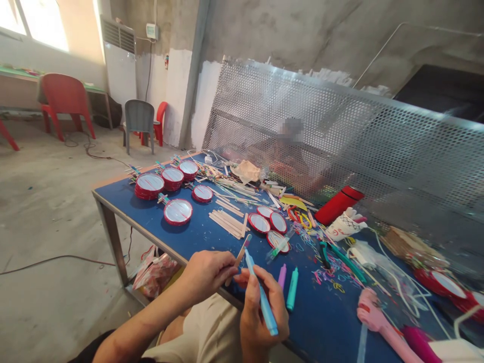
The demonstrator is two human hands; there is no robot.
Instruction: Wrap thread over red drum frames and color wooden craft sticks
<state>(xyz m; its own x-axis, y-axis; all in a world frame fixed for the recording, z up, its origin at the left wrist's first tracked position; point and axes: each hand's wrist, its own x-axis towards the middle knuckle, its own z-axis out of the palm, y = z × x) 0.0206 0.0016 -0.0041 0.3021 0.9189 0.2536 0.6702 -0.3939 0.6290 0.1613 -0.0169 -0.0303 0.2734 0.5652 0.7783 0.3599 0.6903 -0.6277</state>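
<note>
Pinched in my left hand is a wooden craft stick, its upper end coloured pink and blue. My right hand grips a light blue marker, the tip close to the stick's coloured end. Just right of that hand, a purple marker and a teal marker lie on the blue table. Beyond my hands is a row of plain craft sticks. Small round red-rimmed discs lie beside them, with a clear glue-like tube over one disc.
Red-rimmed round pieces with stick handles stand at the table's left. A red bottle, paper cup, scattered rubber bands, green-handled pliers and a pink glue gun occupy the right. A perforated metal screen borders the back; a person sits behind it.
</note>
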